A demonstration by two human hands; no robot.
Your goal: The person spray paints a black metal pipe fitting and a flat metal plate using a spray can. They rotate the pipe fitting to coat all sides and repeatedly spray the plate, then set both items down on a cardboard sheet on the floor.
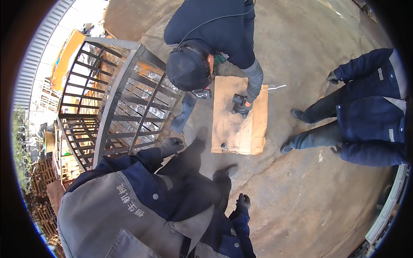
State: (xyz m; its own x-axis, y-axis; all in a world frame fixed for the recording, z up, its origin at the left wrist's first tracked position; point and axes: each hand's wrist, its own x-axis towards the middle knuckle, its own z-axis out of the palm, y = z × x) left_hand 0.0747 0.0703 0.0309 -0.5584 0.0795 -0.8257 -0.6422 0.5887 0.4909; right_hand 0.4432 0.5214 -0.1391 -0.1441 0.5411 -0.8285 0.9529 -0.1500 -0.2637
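My left hand (171, 147), in a dark grey glove, hangs near the lower right end of a dark metal barred frame (116, 92). Its fingers are loosely bent and nothing shows in them. Lower down and to the right, my right hand (243, 201) is held low beside my body, also gloved, with loosely bent, slightly parted fingers and nothing visible in it. Beyond both hands a flattened cardboard sheet (232, 122) lies on the floor. A black metal-looking piece (240, 105) with a round boss stands on it, and a small dark round part (223, 145) sits near its closer edge.
Across the cardboard, a co-worker (215, 38) in a dark cap bends down, one hand on the black piece; a red and black object (202, 93) shows below the cap. Another person (370, 109) in dark blue workwear stands at right. A white strip (277, 87) lies beside the cardboard.
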